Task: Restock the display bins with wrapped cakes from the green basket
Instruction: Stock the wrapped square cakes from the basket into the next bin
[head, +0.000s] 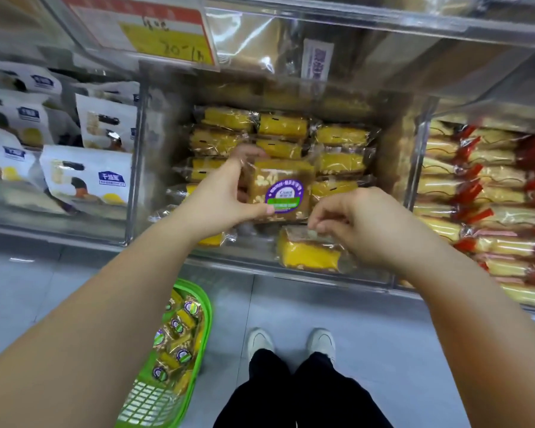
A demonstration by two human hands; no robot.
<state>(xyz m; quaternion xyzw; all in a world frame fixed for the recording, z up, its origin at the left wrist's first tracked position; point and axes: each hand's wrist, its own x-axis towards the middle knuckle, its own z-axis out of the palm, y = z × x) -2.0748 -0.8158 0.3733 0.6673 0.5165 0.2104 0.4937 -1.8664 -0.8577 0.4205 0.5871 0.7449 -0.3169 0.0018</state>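
Note:
My left hand (221,194) grips a wrapped cake (280,189) with a purple and green label, holding it upright over the middle clear bin (291,267). The bin holds several yellow wrapped cakes in rows. My right hand (359,223) pinches the wrapper of another yellow cake (306,253) that lies at the bin's front edge. The green basket (179,359) hangs at my left forearm, low on the left, with several labelled cakes inside.
A bin to the left holds white snack bags (84,177). The bin to the right is stacked with red-ended wrapped cakes (488,193). An upper clear bin with an orange price sign (155,29) overhangs. My feet (291,344) stand on the grey floor below.

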